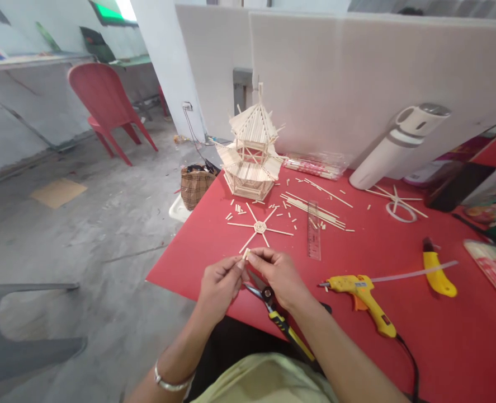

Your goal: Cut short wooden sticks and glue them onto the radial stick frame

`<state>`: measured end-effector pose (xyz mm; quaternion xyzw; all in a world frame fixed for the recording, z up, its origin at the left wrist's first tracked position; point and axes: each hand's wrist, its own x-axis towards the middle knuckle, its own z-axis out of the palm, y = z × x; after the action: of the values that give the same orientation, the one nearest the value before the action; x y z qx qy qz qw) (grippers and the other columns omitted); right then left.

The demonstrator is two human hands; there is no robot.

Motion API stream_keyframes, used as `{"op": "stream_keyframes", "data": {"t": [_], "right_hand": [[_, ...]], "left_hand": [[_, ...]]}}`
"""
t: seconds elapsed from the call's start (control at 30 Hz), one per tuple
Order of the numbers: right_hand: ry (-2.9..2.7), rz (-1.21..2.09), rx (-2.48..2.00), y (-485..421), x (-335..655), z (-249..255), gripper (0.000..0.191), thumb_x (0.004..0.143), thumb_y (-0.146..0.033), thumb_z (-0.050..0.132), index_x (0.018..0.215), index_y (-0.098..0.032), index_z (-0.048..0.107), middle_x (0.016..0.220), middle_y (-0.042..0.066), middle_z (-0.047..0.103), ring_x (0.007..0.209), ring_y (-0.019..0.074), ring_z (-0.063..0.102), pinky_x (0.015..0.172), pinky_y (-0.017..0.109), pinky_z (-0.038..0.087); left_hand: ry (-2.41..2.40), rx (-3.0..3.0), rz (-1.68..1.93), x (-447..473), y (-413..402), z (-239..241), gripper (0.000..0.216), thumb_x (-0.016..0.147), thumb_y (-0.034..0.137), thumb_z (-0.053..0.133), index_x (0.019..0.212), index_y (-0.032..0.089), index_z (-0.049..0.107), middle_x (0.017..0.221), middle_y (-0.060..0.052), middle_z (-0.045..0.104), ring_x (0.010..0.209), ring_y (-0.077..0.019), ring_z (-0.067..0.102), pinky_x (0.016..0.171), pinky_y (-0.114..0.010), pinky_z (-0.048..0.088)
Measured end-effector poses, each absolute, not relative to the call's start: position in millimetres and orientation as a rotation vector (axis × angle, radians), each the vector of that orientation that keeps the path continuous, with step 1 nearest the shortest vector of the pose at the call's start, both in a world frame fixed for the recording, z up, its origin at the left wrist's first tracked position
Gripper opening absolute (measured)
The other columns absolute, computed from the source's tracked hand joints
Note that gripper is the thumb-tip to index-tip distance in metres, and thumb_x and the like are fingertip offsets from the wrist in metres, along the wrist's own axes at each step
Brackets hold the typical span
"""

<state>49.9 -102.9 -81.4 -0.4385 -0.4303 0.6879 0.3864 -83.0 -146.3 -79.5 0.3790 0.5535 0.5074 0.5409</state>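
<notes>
My left hand (220, 285) and my right hand (279, 274) meet over the near edge of the red table (398, 358). Both pinch a short pale stick piece (246, 254) between their fingertips. Scissors (268, 305) with yellow-black handles lie under my right hand. Just beyond the hands lies a flat star of sticks (259, 226). Further back stands a small pagoda model (251, 154) built of sticks.
A yellow glue gun (363, 296) with its cord lies right of my hands, a yellow utility knife (436, 274) further right. A clear ruler (313, 229), loose sticks (315, 210), a white bottle (398, 145) and tape ring (401, 211) sit behind. Red chair (103, 106) on the floor left.
</notes>
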Motion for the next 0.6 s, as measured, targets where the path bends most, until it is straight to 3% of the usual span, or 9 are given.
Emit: {"op": "stream_keyframes", "data": {"t": [0.17,0.37,0.6], "right_hand": [[-1.051,1.755,-1.132,-103.5,52.8,-81.7,0.032,0.072,-0.048,0.077,0.085,-0.019,0.077,0.076,0.003,0.071,0.071,0.0166,0.061,0.071,0.030,0.049],[-1.481,1.399,-1.207,-96.1,60.8,-78.2,0.019,0.078,-0.040,0.070,0.083,-0.023,0.078,0.075,0.000,0.067,0.070,0.0144,0.058,0.067,0.026,0.046],[-1.539,1.342,-1.237,-95.9,61.6,-68.8,0.020,0.079,-0.039,0.068,0.080,-0.022,0.077,0.073,0.001,0.064,0.064,0.0124,0.055,0.059,0.024,0.044]], "left_hand": [[1.325,0.915,1.177,-81.8,-146.9,-77.8,0.040,0.085,0.045,0.064,0.061,0.013,0.060,0.042,0.006,0.037,0.038,-0.0041,0.028,0.042,-0.021,0.018],[1.310,0.910,1.151,-84.1,-148.4,-75.8,0.039,0.084,0.045,0.065,0.063,0.013,0.062,0.046,0.004,0.044,0.038,-0.0034,0.029,0.041,-0.021,0.018],[1.276,0.843,1.155,-82.3,-147.1,-75.6,0.040,0.082,0.046,0.067,0.062,0.012,0.062,0.048,0.003,0.047,0.037,-0.0026,0.028,0.040,-0.020,0.016]]}}
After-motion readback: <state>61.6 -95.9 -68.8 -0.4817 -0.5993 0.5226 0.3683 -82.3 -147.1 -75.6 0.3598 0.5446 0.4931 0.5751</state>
